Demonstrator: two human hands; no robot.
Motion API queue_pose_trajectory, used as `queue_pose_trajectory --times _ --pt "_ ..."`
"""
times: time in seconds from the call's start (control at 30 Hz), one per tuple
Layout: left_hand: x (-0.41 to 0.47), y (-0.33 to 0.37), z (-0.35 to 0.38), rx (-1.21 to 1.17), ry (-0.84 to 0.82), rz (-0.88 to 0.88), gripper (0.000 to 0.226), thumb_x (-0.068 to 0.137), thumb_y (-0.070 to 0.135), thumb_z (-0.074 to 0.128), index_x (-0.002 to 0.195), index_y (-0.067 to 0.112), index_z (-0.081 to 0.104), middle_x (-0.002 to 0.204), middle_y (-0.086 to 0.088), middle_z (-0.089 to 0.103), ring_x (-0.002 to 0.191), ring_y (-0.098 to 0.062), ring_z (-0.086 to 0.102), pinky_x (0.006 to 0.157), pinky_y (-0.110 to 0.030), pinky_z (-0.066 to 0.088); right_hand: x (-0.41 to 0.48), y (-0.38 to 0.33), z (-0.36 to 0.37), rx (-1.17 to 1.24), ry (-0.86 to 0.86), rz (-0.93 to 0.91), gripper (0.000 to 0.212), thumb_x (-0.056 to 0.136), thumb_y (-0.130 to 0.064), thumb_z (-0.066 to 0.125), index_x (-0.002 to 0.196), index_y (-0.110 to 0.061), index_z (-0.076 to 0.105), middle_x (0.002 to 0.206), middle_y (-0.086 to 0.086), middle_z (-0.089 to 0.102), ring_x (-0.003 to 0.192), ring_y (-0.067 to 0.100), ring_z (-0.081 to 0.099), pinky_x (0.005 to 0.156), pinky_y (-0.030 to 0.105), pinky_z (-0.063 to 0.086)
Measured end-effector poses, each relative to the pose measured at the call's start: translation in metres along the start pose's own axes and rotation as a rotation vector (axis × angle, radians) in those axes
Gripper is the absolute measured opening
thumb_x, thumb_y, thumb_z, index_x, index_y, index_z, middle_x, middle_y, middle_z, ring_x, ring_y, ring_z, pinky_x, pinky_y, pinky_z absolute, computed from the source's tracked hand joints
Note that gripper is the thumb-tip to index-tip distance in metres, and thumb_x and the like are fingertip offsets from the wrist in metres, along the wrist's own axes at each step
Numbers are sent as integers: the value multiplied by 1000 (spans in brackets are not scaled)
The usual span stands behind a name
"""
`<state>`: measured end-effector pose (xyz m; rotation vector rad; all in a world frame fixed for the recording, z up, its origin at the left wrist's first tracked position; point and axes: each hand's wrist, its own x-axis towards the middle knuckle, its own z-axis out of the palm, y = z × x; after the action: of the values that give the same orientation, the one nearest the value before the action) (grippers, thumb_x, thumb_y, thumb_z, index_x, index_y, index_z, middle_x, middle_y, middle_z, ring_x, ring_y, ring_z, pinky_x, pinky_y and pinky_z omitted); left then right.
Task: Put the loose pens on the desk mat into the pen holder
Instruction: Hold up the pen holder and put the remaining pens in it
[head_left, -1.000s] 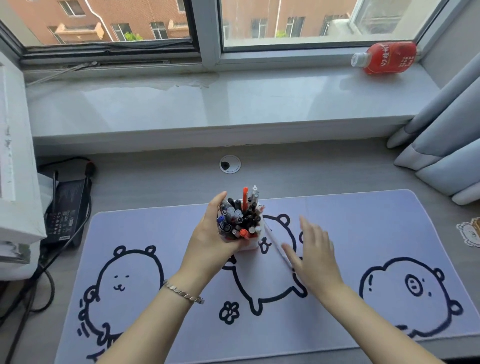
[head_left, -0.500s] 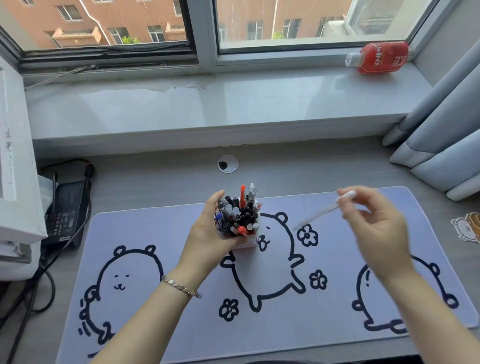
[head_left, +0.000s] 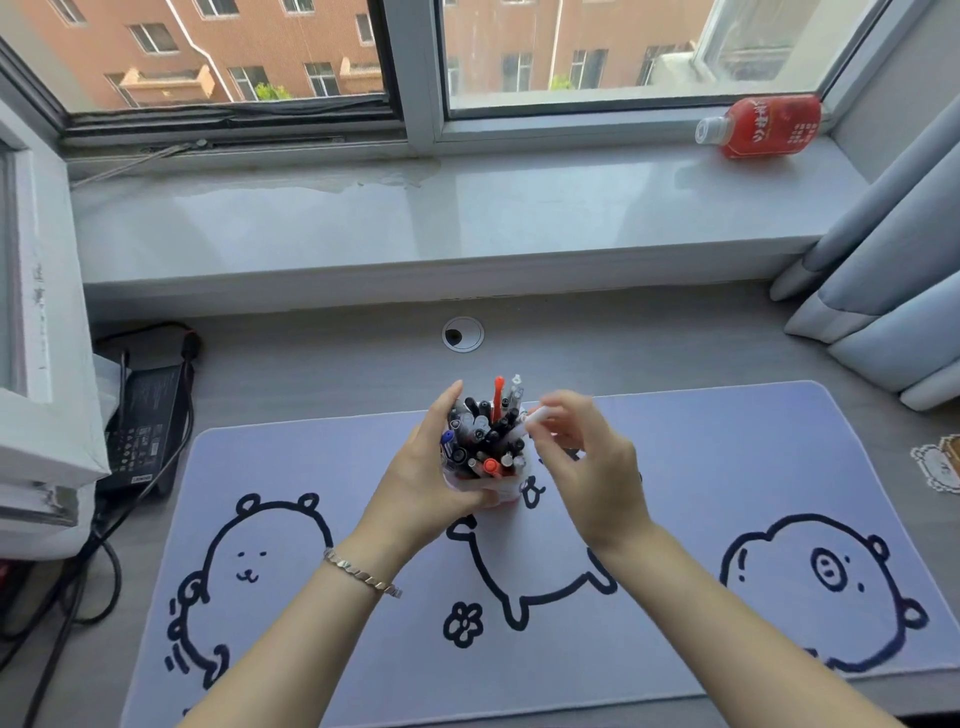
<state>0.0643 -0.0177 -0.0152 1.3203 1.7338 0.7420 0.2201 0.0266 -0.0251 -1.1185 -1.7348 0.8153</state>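
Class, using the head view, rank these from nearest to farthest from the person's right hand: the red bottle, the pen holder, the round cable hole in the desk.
From the right hand:
1. Pen holder, just to its left, on the mat.
2. Cable hole, beyond it on the bare desk.
3. Red bottle, lying on the windowsill, far right.

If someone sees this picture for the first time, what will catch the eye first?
Probably the crammed pen holder at the middle of the bear-print desk mat, gripped by the left hand while the right hand pushes a white pen into it. Next, the red bottle lying on the windowsill, far right.
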Motion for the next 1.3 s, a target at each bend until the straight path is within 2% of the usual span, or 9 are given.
queue_pose_trajectory --times 0.17,0.33,0.43,0.5,0.57,0.63,0.83,1.1,1.3 --pt "1 -2 2 -32 69 6 104 57 16 84 136 43 22 125 14 45 112 -5 42 90 -17 32 -3 20 11 -266 4 -222 15 83 -13 61 94 -8 70 88 8 72 83 13 61 75 18 50" --pt "6 -3 4 -17 69 44 106 52 23 87 138 36 27 125 9 50 112 -11 49 95 -23 39 -13 22 -10 -67 -252 -14 31 87 -15 49 114 -20 61 87 -3 62 83 4 55 72 14 45" --pt "8 -9 1 -39 93 32 100 50 20 88 133 36 34 124 2 56 111 -16 53 98 -32 44 -11 29 -18 -141 -296 230 32 87 -5 52 114 -22 58 83 -5 62 76 8 58 68 9 43" --pt "11 -13 -9 -77 127 24 96 50 18 89 129 36 38 118 1 59 104 -13 59 94 -25 46 -5 35 -20 -224 -392 354 28 88 -9 50 112 -22 58 84 -7 62 76 10 59 69 16 46" --pt "20 -18 -27 -120 165 18 92 51 7 88 127 31 40 110 5 58 93 0 60 85 -6 44 3 37 -18 -303 -518 418 25 89 -15 48 109 -23 59 86 -8 61 79 13 60 75 31 51" --pt "35 -26 -51 -109 210 21 92 51 1 87 127 27 41 108 4 57 90 -2 60 80 -1 41 13 36 -15 -344 -606 458 23 90 -19 46 109 -23 59 89 -7 60 83 15 60 78 35 52" --pt "71 -52 -113 -48 303 -37 92 47 12 89 120 39 40 112 -2 57 100 -19 59 94 -28 42 33 27 -3 -388 -688 470 25 91 -23 45 112 -21 58 97 -5 57 93 15 57 85 32 48" --pt "89 -63 -137 16 136 -39 98 51 0 86 129 33 36 113 -4 55 103 -19 55 94 -29 40 30 31 -5 -417 -731 502 26 91 -24 43 112 -23 58 100 -3 58 88 15 57 79 27 46" --pt "90 -57 -134 35 145 -16 94 56 -2 83 132 28 35 112 -2 54 100 -19 55 90 -26 38 29 33 -13 -460 -734 527 25 91 -28 42 111 -25 57 102 -5 59 90 16 59 81 32 50"
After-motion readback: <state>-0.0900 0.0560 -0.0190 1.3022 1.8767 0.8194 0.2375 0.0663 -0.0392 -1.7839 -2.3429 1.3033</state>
